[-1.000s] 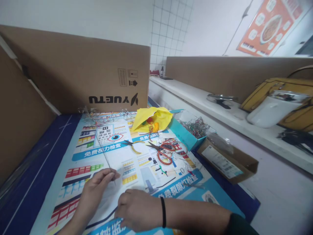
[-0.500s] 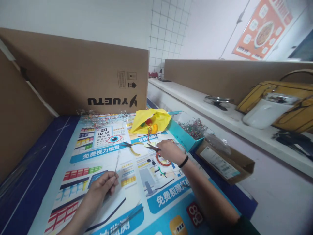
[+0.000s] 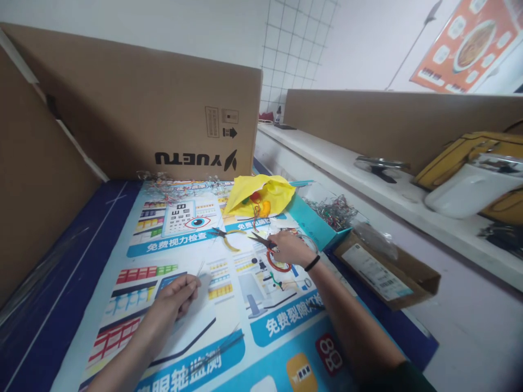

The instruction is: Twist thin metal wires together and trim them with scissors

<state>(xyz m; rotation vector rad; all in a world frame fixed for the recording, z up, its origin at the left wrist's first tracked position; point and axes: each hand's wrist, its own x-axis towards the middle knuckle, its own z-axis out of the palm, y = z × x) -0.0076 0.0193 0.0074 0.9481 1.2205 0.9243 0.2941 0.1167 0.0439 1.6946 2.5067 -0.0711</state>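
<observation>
My left hand (image 3: 180,296) is closed over the left half of the printed sheet, thumb pressed to the fingers. A few thin wires (image 3: 200,268) stick up from its fingertips, faint and partly hidden by the hand. Farther right, my right hand (image 3: 292,249) is closed around the handles of a pair of scissors (image 3: 261,240). Their dark blades point left, slightly parted; a red handle loop (image 3: 279,262) shows below the hand. Between both hands, nearer the scissors, lie pliers (image 3: 226,237) with yellow handles. A bundle of thin dark wires (image 3: 214,356) lies at the front.
A yellow bag (image 3: 278,188) with red and orange pieces lies behind the scissors. Beside it stands a turquoise box (image 3: 312,228) of tangled wires, then an open cardboard box (image 3: 384,275). Cardboard panels (image 3: 134,114) wall the back and left. A white mug (image 3: 469,190) rests on the right ledge.
The view has shifted, so most things appear farther right and higher. The wires standing up from my left hand show less length than before. My right hand stays at the scissors.
</observation>
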